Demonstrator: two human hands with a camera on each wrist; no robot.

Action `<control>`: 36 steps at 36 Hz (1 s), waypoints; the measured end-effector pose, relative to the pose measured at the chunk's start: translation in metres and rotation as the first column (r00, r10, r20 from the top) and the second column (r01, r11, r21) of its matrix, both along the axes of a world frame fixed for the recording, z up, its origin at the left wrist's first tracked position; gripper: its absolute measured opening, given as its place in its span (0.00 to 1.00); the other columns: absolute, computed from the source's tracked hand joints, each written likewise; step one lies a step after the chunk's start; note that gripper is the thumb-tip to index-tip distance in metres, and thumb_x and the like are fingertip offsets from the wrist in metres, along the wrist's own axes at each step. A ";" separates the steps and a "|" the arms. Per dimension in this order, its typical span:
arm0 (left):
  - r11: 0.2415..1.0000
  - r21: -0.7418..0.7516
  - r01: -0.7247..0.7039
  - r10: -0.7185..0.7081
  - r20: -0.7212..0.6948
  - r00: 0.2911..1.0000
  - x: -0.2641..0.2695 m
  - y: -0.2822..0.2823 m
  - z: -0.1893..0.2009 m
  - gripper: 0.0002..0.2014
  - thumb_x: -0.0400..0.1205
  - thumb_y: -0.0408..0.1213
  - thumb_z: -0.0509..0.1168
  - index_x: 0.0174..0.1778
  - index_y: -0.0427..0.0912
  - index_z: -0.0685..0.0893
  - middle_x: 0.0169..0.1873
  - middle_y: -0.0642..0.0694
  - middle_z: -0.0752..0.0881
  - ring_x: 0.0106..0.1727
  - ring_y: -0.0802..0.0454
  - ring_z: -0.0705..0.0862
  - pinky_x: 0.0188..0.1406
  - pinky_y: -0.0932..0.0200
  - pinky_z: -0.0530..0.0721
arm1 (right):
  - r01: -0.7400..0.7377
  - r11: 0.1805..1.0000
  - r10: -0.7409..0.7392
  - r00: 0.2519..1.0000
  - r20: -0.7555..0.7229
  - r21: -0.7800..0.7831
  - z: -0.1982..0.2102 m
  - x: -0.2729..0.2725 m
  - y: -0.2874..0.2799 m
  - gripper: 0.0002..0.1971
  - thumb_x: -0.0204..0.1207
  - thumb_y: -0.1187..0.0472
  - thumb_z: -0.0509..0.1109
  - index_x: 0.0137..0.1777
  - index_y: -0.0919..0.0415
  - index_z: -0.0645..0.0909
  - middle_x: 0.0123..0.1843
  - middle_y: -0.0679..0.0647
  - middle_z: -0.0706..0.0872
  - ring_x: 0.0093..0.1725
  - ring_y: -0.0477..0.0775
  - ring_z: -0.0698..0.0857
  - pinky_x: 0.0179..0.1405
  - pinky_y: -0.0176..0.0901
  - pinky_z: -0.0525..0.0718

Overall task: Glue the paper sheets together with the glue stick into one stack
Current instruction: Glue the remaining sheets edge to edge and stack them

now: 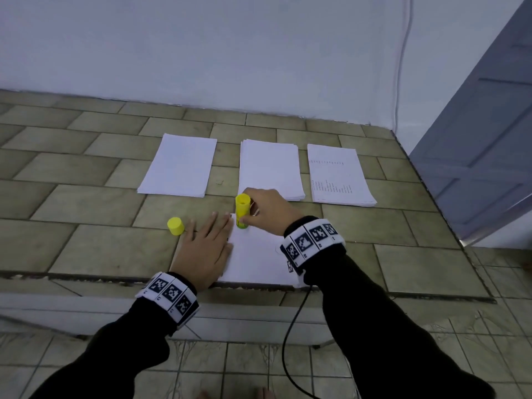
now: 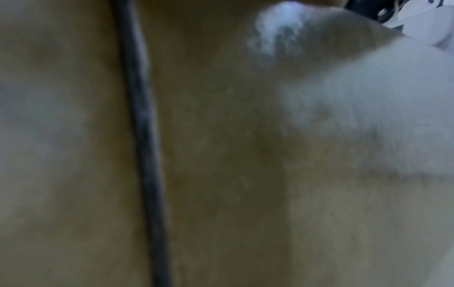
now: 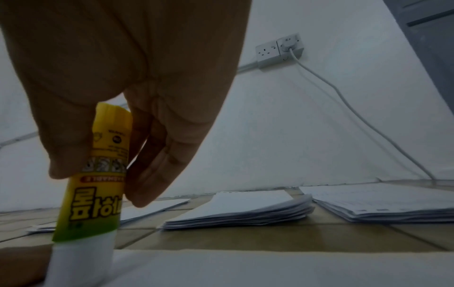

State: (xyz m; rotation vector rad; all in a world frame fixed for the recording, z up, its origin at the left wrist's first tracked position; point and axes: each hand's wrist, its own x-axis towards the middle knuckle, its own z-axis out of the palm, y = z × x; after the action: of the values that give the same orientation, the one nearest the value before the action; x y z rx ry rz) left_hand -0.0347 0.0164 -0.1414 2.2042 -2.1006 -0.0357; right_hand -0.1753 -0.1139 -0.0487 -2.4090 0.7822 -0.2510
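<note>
Glue stick (image 1: 241,209) gripped by right hand (image 1: 266,210); left hand (image 1: 205,249) flat on sheet (image 1: 253,260).

The head view looks down and forward over the tiled counter (image 1: 86,208) toward the wall. The left wrist view sits pressed close, blurred. The right wrist view looks low along the counter; both it and the head view show the paper piles (image 3: 240,209).
</note>
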 end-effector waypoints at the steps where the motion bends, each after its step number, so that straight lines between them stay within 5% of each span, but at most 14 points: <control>1: 1.000 0.006 -0.006 0.006 -0.001 1.000 0.000 0.000 0.000 0.28 0.85 0.46 0.46 0.77 0.37 0.75 0.76 0.42 0.75 0.77 0.40 0.74 0.65 0.27 0.76 | 0.017 1.000 -0.017 1.000 -0.008 0.001 0.001 0.000 -0.002 0.14 0.73 0.62 0.76 0.53 0.68 0.78 0.49 0.63 0.87 0.49 0.63 0.85 0.52 0.59 0.81; 8: 1.000 -0.027 -0.009 0.009 0.009 1.000 0.000 -0.001 -0.002 0.28 0.85 0.46 0.46 0.77 0.38 0.75 0.76 0.43 0.75 0.76 0.42 0.74 0.67 0.28 0.75 | 0.105 0.990 -0.112 0.992 0.066 0.097 -0.001 -0.027 -0.001 0.11 0.72 0.61 0.77 0.46 0.60 0.76 0.45 0.58 0.87 0.47 0.57 0.85 0.48 0.51 0.83; 13: 1.000 -0.018 -0.022 0.021 -0.041 0.999 0.000 0.000 -0.004 0.34 0.84 0.55 0.43 0.82 0.40 0.68 0.82 0.46 0.67 0.82 0.45 0.65 0.76 0.30 0.63 | 0.073 0.983 -0.091 0.991 0.102 0.170 0.000 -0.065 0.013 0.12 0.71 0.59 0.79 0.49 0.64 0.83 0.46 0.56 0.88 0.46 0.52 0.86 0.44 0.35 0.81; 19: 0.997 0.058 -0.048 0.049 -0.029 0.998 -0.004 -0.003 0.000 0.56 0.69 0.81 0.26 0.87 0.46 0.51 0.85 0.53 0.49 0.87 0.49 0.48 0.83 0.36 0.44 | -0.012 0.972 -0.018 0.992 0.124 0.236 -0.006 -0.088 0.031 0.11 0.68 0.58 0.80 0.48 0.61 0.85 0.48 0.54 0.89 0.45 0.51 0.87 0.49 0.55 0.86; 27: 0.997 0.058 -0.046 0.048 -0.039 0.998 -0.005 -0.002 0.001 0.58 0.70 0.83 0.30 0.86 0.43 0.58 0.85 0.49 0.56 0.86 0.47 0.53 0.82 0.34 0.48 | -0.075 0.976 0.053 0.992 0.110 0.206 -0.007 -0.088 0.038 0.12 0.69 0.59 0.80 0.51 0.61 0.86 0.49 0.54 0.89 0.45 0.50 0.86 0.47 0.49 0.86; 36: 0.995 0.081 -0.064 0.068 -0.037 0.997 -0.004 -0.003 0.001 0.61 0.64 0.84 0.24 0.87 0.45 0.49 0.86 0.52 0.47 0.86 0.51 0.43 0.83 0.37 0.39 | 0.039 0.981 -0.052 0.997 0.061 0.192 0.000 -0.074 0.005 0.11 0.70 0.63 0.79 0.50 0.63 0.85 0.49 0.56 0.90 0.48 0.53 0.88 0.53 0.53 0.86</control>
State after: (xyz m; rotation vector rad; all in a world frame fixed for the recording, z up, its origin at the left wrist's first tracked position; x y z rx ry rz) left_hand -0.0385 0.0134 -0.1404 2.2957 -2.0384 -0.1601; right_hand -0.2489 -0.1086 -0.0488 -2.1945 0.7951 -0.2600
